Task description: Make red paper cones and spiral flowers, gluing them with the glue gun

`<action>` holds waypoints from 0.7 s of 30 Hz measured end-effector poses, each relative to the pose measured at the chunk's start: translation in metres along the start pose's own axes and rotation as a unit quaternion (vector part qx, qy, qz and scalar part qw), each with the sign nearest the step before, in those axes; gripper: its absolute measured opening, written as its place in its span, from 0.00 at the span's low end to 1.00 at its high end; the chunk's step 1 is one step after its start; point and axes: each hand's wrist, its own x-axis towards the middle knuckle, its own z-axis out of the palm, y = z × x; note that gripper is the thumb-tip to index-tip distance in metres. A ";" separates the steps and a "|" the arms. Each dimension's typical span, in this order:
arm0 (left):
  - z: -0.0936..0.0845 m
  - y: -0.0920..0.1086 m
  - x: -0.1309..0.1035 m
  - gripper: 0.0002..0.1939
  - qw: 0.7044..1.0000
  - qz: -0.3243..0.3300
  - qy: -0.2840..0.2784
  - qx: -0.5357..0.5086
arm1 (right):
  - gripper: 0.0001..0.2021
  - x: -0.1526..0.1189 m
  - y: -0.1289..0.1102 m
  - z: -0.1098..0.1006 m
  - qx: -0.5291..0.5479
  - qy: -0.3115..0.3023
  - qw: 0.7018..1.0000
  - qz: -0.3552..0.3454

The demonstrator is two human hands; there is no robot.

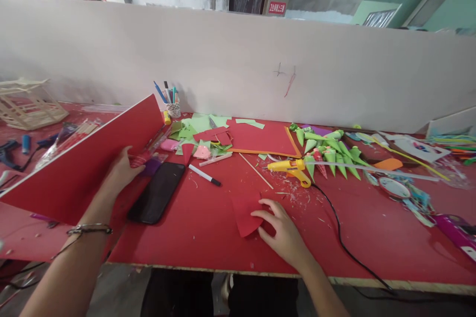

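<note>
Right of the phone point(158, 195), my right hand point(281, 230), fingers part-spread, touches the paper point(244, 218), best steadied lightly against creasing; left of the phone, my left hand point(122, 169) half curls, its hold unclear.

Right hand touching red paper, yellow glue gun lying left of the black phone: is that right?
Not quite: the head view shows the yellow glue gun lying right of the black phone. The right hand does touch red paper.
</note>
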 end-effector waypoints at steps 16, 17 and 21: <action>0.012 0.157 -0.112 0.29 0.961 0.172 -0.213 -0.047 | 0.17 0.003 -0.013 0.004 -0.137 0.019 0.988 -0.075; 0.017 0.170 -0.120 0.32 0.949 0.192 -0.241 -0.064 | 0.18 0.003 -0.014 0.001 -0.102 0.029 0.992 -0.065; 0.035 0.204 -0.134 0.36 0.915 0.276 -0.286 -0.071 | 0.16 0.003 -0.020 -0.010 0.095 0.054 0.993 -0.033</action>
